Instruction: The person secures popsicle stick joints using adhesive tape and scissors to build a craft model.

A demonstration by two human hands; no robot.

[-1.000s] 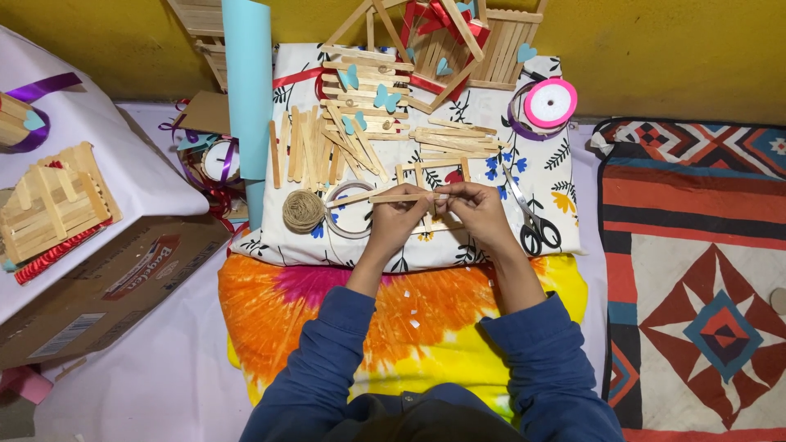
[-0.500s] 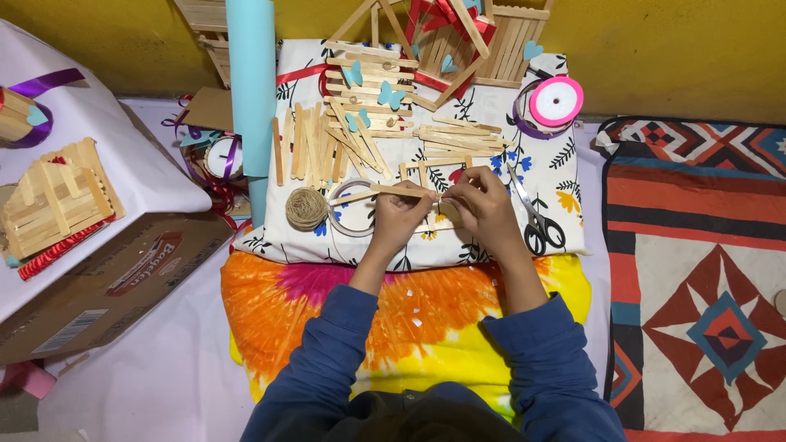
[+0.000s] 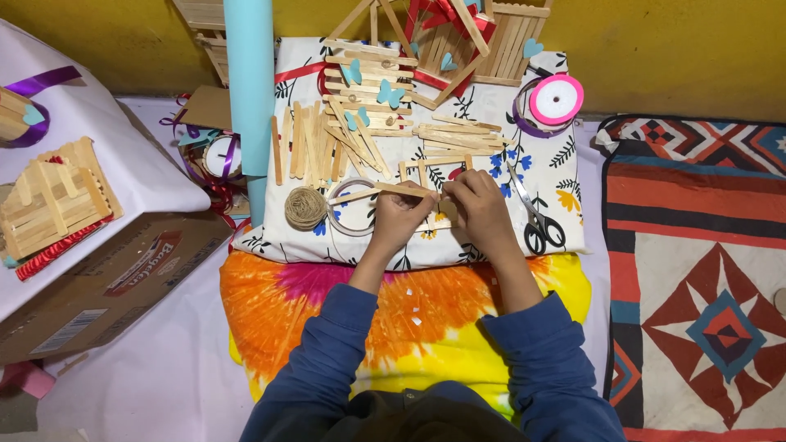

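— Craft stick (image 3: 385, 190): location?
— I see it mid-cloth, on the floral cloth (image 3: 499, 237), pinched by my left hand (image 3: 399, 219). Right hand (image 3: 479, 205) is closed on the stick frame (image 3: 426, 173). Scissors (image 3: 536, 219) lie right, twine ball (image 3: 305, 207) left.

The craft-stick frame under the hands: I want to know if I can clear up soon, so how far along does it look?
Done: a few upright sticks stand in a row on the floral cloth. In hand: the left hand holds a long stick across them while the right hand presses beside it. Left, probably much: loose sticks lie unused, with scissors and twine out.
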